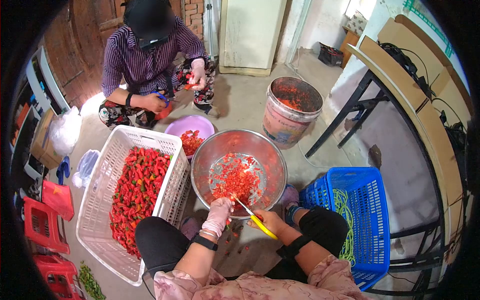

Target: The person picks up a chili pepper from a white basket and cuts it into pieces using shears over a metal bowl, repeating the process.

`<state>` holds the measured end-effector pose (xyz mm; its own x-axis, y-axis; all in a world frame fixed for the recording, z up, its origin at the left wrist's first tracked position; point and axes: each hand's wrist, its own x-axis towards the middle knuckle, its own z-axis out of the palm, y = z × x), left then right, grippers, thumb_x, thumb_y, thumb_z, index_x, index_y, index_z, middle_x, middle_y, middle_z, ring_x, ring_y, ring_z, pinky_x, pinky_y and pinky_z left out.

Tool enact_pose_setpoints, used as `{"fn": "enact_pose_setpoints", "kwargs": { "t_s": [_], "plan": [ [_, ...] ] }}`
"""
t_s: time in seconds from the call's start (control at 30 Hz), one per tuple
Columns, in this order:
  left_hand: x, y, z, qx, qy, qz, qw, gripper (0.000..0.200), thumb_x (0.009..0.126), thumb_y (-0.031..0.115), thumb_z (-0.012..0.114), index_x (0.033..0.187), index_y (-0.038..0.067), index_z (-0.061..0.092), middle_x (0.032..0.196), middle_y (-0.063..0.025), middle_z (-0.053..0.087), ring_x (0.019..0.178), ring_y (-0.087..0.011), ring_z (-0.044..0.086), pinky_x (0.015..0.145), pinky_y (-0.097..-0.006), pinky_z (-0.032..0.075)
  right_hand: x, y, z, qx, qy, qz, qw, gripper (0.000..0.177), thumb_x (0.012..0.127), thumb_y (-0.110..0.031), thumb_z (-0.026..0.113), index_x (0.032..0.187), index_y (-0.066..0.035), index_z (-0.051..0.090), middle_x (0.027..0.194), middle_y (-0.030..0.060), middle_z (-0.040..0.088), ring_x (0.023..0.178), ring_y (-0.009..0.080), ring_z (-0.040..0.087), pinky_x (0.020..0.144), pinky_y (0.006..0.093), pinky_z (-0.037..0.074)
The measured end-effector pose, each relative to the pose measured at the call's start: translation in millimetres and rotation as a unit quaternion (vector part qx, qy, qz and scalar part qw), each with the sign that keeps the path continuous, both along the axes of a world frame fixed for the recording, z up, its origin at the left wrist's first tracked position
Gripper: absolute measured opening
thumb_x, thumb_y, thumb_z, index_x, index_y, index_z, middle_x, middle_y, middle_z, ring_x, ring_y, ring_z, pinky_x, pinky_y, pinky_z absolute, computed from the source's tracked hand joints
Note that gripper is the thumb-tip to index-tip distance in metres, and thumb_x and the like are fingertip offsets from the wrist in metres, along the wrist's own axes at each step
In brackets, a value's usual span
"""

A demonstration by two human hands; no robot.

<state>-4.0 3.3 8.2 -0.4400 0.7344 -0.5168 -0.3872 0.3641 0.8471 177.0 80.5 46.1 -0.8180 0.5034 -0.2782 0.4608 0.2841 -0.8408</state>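
Note:
My left hand [218,215], in a thin pale glove, is closed on a red chili pepper, mostly hidden by the fingers, over the near rim of a steel bowl [274,160]. My right hand [276,223] grips yellow-handled scissors [265,227]. Their blades point up and left, close to my left fingertips. Chopped red chili pieces [235,180] lie in the bowl below. To the left, a white plastic basket [100,170] holds a heap of whole red chili peppers [137,185], a few greenish or orange.
Across from me a person [145,65] sits with blue-handled scissors [162,99] and red pepper, beside a purple basin [192,125] of chopped chili. A red-stained bucket [290,120] stands beyond the bowl. At right are a blue basket [370,215] with green beans and a black-legged table [367,95].

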Motion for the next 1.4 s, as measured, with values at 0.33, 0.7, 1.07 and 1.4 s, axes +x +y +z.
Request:
{"fn": "enact_pose_setpoints", "kwargs": {
  "t_s": [0.33, 0.7, 1.07, 1.4],
  "plan": [
    [-8.4, -2.2, 9.0, 0.128, -0.242, 0.021, 0.962, 0.015, 0.086, 0.014, 0.047, 0.077, 0.005, 0.055, 0.06, -0.0007, 0.049, 0.047, -0.0101, 0.043, 0.04, -0.0232, 0.036, 1.0, 2.4, -15.6, -0.038, 0.057, 0.0, 0.998, 0.044, 0.083, -0.028, 0.062, 0.113, -0.001, 0.045, 0.085, 0.0064, 0.056, 0.078, 0.011, 0.051, 0.071, 0.0268, 0.044],
    [-22.9, -1.6, -24.9, 0.201, -0.53, -0.07, 0.82, 0.017, 0.082, 0.02, 0.05, 0.071, 0.007, 0.048, 0.056, -0.0015, 0.041, 0.05, -0.0143, 0.041, 0.043, -0.0265, 0.034, 3.2, 5.0, -19.7, -0.141, 0.075, 0.041, 0.986, 0.027, 0.086, -0.017, 0.059, 0.107, -0.004, 0.05, 0.086, -0.0004, 0.051, 0.08, 0.0077, 0.047, 0.073, 0.0218, 0.041],
    [-8.9, 0.9, 9.2, 0.119, -0.301, 0.048, 0.945, 0.013, 0.085, 0.012, 0.048, 0.079, 0.004, 0.055, 0.057, -0.0001, 0.046, 0.046, -0.0111, 0.041, 0.04, -0.0243, 0.035, 1.3, -1.3, -7.1, 0.032, 0.042, -0.044, 0.998, 0.041, 0.081, -0.027, 0.065, 0.108, -0.002, 0.048, 0.086, 0.0102, 0.058, 0.078, 0.0161, 0.056, 0.071, 0.0284, 0.045],
    [10.8, 1.6, 22.7, 0.088, 0.004, 0.064, 0.994, 0.02, 0.086, 0.015, 0.051, 0.07, 0.004, 0.057, 0.056, 0.0008, 0.051, 0.044, -0.0062, 0.044, 0.035, -0.0203, 0.032, -1.7, -1.9, -18.3, 0.245, 0.034, -0.012, 0.969, 0.053, 0.074, -0.034, 0.068, 0.108, 0.001, 0.047, 0.099, 0.022, 0.053, 0.09, 0.0332, 0.055, 0.075, 0.0381, 0.045]
  ]
}}
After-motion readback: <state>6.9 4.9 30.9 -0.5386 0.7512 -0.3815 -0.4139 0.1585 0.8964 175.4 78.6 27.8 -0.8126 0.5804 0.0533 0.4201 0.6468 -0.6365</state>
